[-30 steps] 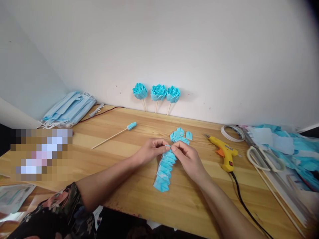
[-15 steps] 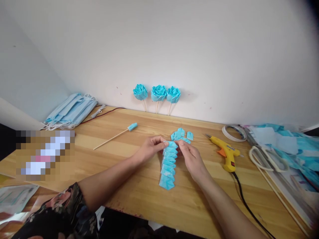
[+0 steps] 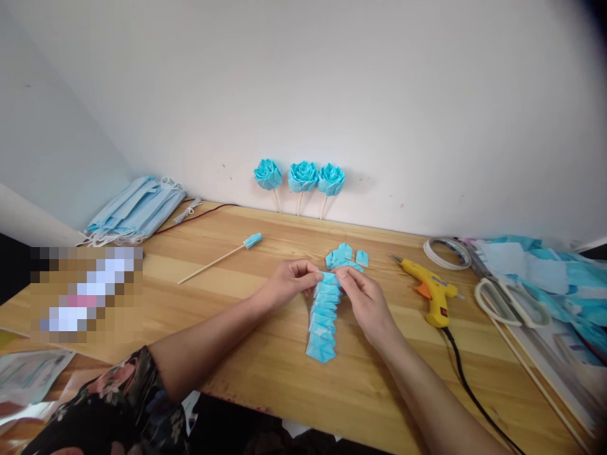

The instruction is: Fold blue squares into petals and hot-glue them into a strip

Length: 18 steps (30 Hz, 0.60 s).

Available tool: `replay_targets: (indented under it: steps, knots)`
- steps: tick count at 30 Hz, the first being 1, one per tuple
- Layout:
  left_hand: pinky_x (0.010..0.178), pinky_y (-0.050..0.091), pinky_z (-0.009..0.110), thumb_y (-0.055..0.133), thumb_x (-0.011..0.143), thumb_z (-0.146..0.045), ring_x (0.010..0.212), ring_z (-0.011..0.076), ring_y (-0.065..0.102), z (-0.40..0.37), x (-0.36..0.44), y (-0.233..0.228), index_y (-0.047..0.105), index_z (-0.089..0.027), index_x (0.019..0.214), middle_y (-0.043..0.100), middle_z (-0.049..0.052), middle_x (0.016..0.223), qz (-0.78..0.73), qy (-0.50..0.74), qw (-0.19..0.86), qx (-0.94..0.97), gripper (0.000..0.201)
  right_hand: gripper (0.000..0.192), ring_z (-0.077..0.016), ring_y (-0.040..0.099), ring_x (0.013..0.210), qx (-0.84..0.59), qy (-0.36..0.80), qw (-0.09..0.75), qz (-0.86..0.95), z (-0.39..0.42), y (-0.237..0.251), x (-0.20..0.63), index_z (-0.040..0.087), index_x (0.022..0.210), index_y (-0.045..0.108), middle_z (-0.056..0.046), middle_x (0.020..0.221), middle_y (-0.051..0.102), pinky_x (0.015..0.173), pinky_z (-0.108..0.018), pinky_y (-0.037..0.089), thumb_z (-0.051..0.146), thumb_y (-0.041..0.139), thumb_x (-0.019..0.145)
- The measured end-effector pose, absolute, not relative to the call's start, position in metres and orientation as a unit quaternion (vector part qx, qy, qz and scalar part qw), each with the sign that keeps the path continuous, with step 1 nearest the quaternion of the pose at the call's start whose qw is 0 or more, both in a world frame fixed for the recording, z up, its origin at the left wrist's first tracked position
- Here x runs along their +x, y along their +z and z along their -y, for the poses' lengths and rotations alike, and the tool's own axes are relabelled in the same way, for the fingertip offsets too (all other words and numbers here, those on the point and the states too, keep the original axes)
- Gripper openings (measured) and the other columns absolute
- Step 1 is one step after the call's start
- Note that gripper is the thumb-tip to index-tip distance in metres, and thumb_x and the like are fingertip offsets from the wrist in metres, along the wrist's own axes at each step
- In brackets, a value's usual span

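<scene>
A strip of overlapping blue folded petals (image 3: 325,316) runs down the table toward me. At its far end, my left hand (image 3: 294,282) pinches the left corner of the top petal between thumb and fingers. The right corner of that petal is between the thumb and finger of my right hand (image 3: 363,297). Just beyond my hands lie several loose blue petals (image 3: 339,254), one of them a little apart on the right. Left of them rests a wooden stick with a small blue bud (image 3: 253,240) on its tip.
Three blue flowers on sticks (image 3: 302,176) lean on the wall. A yellow glue gun (image 3: 437,292) with a black cord lies right, near a tape roll (image 3: 446,254), scissors (image 3: 512,303) and blue scraps (image 3: 545,272). Face masks (image 3: 135,212) are stacked at the left; a blurred object (image 3: 90,294) lies nearer.
The strip's far end has shifted slightly right, and my fingers have drawn closer together over the top petal's corners. Everything else on the table stays put.
</scene>
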State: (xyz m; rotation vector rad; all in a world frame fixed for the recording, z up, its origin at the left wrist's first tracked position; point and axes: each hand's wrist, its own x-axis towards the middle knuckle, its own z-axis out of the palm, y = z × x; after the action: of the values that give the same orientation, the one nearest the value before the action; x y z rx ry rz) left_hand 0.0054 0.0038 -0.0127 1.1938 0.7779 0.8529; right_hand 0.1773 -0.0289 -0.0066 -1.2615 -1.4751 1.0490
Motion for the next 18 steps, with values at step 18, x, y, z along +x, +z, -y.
replay_targets:
  steps: [18]
  knots:
    - [0.062, 0.039, 0.023, 0.063, 0.08, -0.041, 0.059, 0.0094, 0.051, 0.001, 0.0037, -0.0099, 0.06, -0.013, 0.075, 0.056, -0.002, 0.063, -0.321, 0.323, 0.69, 0.563, 0.029, 0.031, -0.0107, 0.036, 0.055, -0.498, 0.358, 0.373, 0.696, 0.0355, 0.0004, 0.1738, 0.02, 0.065, 0.044, 0.005, 0.057, 0.037, 0.054, -0.025, 0.029, 0.034, 0.044, 0.092]
